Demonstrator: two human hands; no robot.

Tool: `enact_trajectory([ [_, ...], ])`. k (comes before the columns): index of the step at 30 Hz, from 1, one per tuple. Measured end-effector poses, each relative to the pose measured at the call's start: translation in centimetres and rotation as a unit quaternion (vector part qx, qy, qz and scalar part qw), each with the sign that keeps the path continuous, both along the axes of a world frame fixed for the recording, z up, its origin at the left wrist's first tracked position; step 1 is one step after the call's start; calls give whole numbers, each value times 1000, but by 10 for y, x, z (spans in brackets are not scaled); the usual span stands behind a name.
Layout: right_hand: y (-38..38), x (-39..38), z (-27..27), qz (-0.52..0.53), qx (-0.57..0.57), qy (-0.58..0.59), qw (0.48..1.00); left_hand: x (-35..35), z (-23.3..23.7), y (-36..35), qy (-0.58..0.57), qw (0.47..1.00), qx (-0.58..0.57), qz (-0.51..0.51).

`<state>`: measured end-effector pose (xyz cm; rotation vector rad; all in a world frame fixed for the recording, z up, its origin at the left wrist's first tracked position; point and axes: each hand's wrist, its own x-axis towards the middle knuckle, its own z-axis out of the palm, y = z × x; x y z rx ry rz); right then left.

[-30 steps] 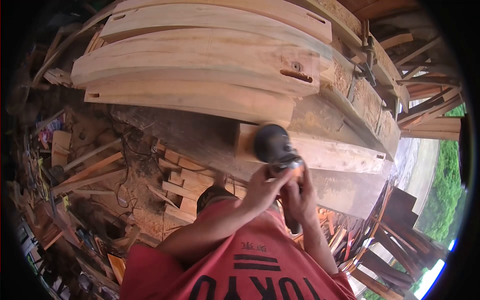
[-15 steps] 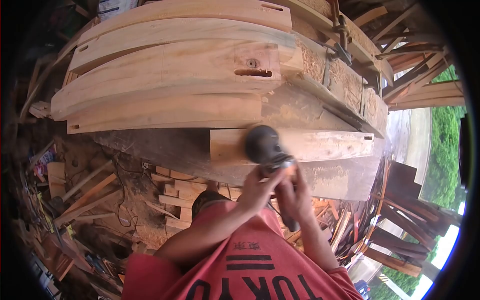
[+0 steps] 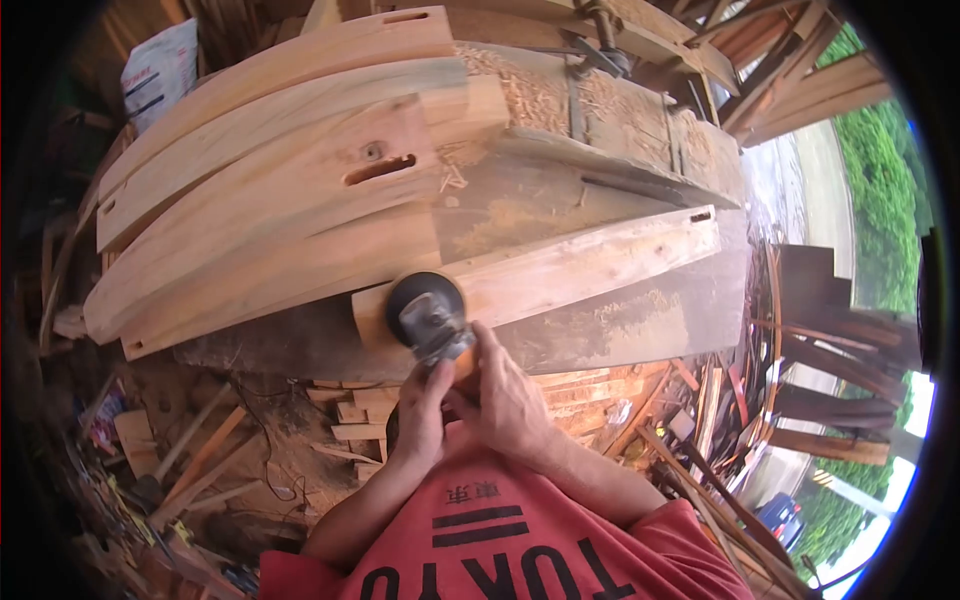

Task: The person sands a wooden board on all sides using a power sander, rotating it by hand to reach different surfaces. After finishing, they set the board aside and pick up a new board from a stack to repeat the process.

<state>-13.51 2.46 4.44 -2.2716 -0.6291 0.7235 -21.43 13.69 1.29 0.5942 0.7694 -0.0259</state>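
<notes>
Both of my hands are closed around an angle grinder (image 3: pixel 436 325) with a round black sanding disc. The disc lies over the left end of a pale wooden board (image 3: pixel 590 263), which has a small slot at its far right end. My left hand (image 3: pixel 423 408) grips the tool's body from the left. From the right, my right hand (image 3: pixel 505 395) wraps it, with a finger along its orange and black housing. Part of the grinder's body is hidden behind my fingers.
Several curved, slotted planks (image 3: pixel 270 215) lie on the workbench (image 3: pixel 640 310) beyond the board. A clamp (image 3: pixel 603 40) and wood shavings (image 3: pixel 530 90) are at the back. Offcuts (image 3: pixel 365 410) lie on the floor below, and a white bag (image 3: pixel 160 72) stands at the back left.
The grinder and both hands have moved left along the board to its left end. The view has turned, so the board and planks now appear tilted.
</notes>
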Motion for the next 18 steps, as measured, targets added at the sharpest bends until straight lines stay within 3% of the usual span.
enact_trajectory([
  [2, -27, 15, -14, -31, -34, -72, 996, 27, -12, -24, -36, 994, 86, -55],
  [3, -39, 30, -4, -67, -120, -35, 990, 40, -20, -41, -41, 990, 102, -91],
  [4, -57, 43, -4, -114, -103, -22, 988, 56, -18, -52, -34, 991, 47, -123],
  [6, -91, 74, 6, -151, -149, -38, 977, 66, -21, -59, -33, 956, 229, -180],
  [7, -109, 90, 3, -180, -103, -65, 976, 63, -12, -46, -32, 910, 361, -202],
  [9, -144, 120, -9, -216, -72, -105, 968, 41, -45, -17, -72, 829, 548, -83],
  [12, -158, 136, -10, -238, -90, -119, 960, 16, -77, 50, 52, 682, 728, 32],
  [13, -155, 133, -9, -246, -85, -98, 961, 14, -86, 66, 80, 681, 725, 68],
  [14, -139, 119, -12, -233, -86, -72, 966, 10, -109, 76, 151, 738, 649, 107],
  [16, -103, 88, -14, -175, -139, -50, 973, 8, -133, 96, 123, 842, 517, 90],
  [18, -66, 63, 2, -90, -132, -55, 986, 15, -139, 92, 151, 867, 469, 80],
])
